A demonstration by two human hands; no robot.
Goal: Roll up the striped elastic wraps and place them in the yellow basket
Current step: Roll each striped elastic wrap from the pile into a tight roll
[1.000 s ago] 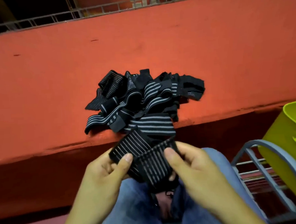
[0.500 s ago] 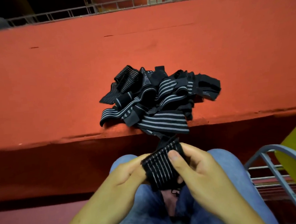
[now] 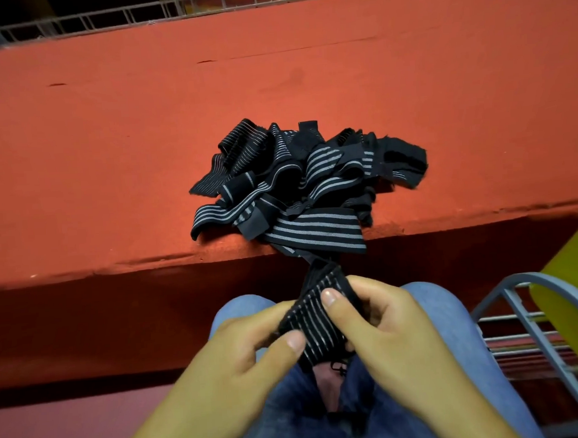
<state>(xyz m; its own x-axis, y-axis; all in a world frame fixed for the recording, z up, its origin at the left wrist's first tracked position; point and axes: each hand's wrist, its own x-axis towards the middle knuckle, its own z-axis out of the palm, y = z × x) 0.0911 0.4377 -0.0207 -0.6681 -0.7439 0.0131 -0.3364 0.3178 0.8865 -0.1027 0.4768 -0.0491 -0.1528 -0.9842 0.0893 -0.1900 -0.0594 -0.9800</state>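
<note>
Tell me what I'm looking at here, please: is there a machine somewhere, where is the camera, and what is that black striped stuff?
There is no machine here: a person is working with two bare hands. The one picture comes from a camera worn on the head, looking forward and down, so you see the person's own knees in blue jeans and both hands. On the red surface lies a loose heap of wraps, black elastic with pale stripes. The left hand and right hand together hold one striped wrap, partly rolled. The grip is simply thumbs on top and fingers curled round it. The wrap's loose end runs up toward the heap. At the right edge, a yellow basket shows behind a grey metal rail.
</note>
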